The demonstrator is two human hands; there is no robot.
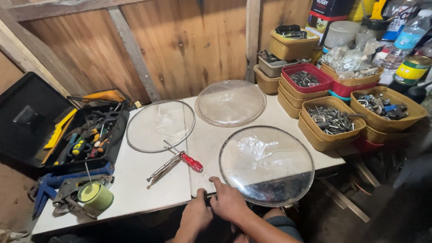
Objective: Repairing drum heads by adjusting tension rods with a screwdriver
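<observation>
Both hands at counter [135,189] edge: right hand [229,202] fingers open, touching glass lid [266,164]; left hand [196,216] beside it, fingers curled, gripping nothing.

Both hands rest at the near edge of a white table [135,180]: the left hand [196,216] beside the right hand [228,202], whose fingers touch the rim of a round glass lid [266,164]. Pliers [164,168] and a red-handled screwdriver [184,158] lie just left.
</observation>
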